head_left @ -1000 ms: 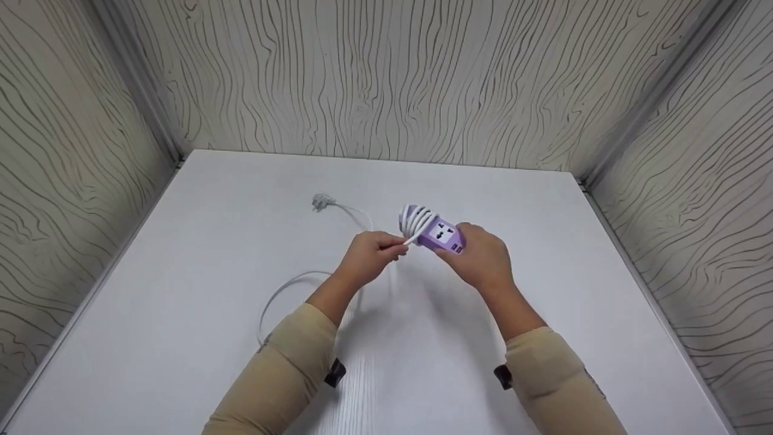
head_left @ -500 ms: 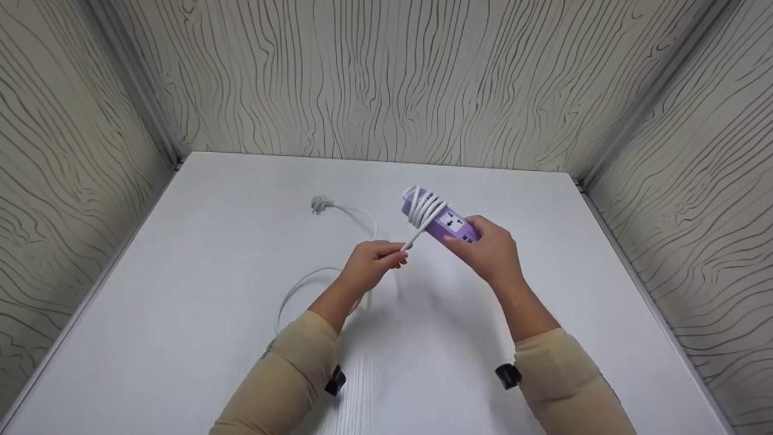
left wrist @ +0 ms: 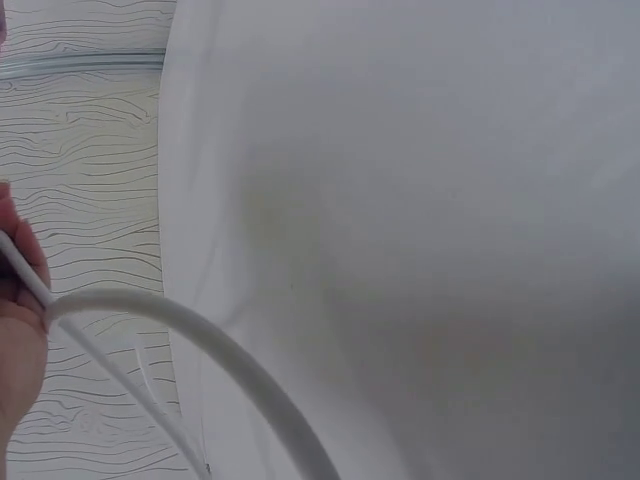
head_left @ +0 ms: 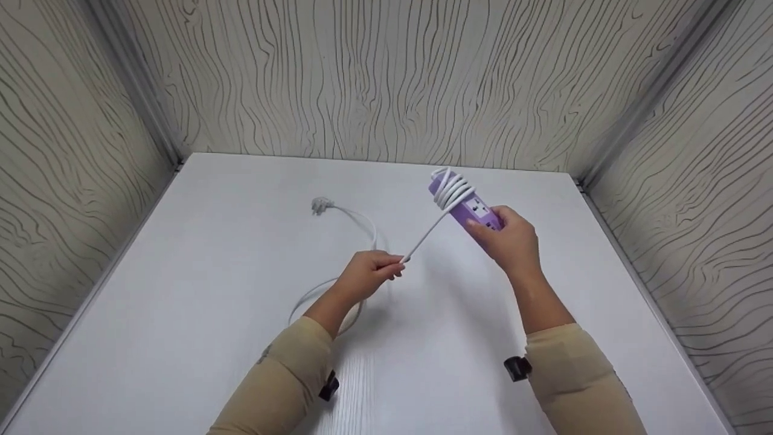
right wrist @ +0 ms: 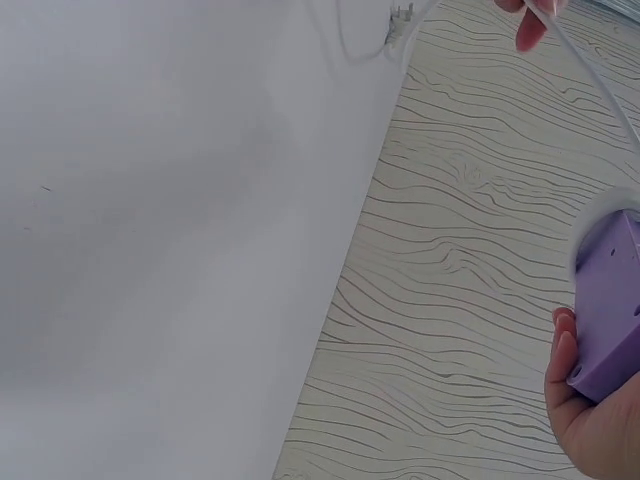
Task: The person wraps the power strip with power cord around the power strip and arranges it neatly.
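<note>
A pale plastic pronged plug point(head_left: 322, 205) lies on the smooth white tabletop point(head_left: 211, 241), eleven o'clock from your left hand point(head_left: 368, 272). That hand pinches the slim white cord point(head_left: 425, 236) — it runs toward one o'clock, coiled round the oblong purple plastic power strip point(head_left: 477, 207) your right hand point(head_left: 512, 240) grips by its four-o'clock end.

Plastic power strip point(head_left: 464, 213), smooth tabletop point(head_left: 211, 254)

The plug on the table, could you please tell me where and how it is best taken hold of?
I'd probably pinch the plug by the sides of its body, coming from above: it lies on the table, prongs at its left end, cord leaving right.
</note>
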Demonstrator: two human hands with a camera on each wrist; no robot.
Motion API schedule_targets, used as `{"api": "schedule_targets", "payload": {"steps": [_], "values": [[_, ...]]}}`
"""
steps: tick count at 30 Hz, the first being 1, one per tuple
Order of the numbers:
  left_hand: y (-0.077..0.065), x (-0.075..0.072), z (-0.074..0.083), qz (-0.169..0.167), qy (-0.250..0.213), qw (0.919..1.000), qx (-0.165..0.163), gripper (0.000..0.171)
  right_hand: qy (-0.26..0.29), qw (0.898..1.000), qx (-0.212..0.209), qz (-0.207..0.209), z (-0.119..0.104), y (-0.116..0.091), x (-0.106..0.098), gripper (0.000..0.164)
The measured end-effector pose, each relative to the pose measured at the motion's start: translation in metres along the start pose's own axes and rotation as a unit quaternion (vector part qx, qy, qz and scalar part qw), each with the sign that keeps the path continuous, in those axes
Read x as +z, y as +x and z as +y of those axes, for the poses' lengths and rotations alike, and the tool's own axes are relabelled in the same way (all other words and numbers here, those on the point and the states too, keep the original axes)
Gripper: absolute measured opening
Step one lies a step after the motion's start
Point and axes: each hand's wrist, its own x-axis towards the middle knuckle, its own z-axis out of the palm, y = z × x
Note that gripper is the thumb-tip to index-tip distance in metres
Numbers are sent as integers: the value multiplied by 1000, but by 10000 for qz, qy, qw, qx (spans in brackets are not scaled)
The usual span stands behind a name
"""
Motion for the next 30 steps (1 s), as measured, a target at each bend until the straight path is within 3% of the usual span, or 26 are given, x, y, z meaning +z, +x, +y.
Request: {"api": "schedule_targets", "payload": {"steps": [6, 8, 14, 22, 30], "values": [[1, -2, -3, -87, 417, 9989, 204, 21, 309, 9993, -201, -111, -1, -4, -1, 63], [3, -3, -4, -93, 446, 9989, 139, 20, 406, 9985, -312, -166, -4, -7, -1, 63], [12, -7, -4, 33, 826, 9965, 91, 19, 317, 9942, -1013, -193, -12, -16, 0, 60], [24, -18, 2, 383, 1483, 9881, 131, 17, 154, 9708, -2360, -404, -15, -24, 4, 53], [33, -23, 6, 399, 1689, 9848, -81, 13, 206, 9561, -2866, -578, -15, -27, 6, 49]]}}
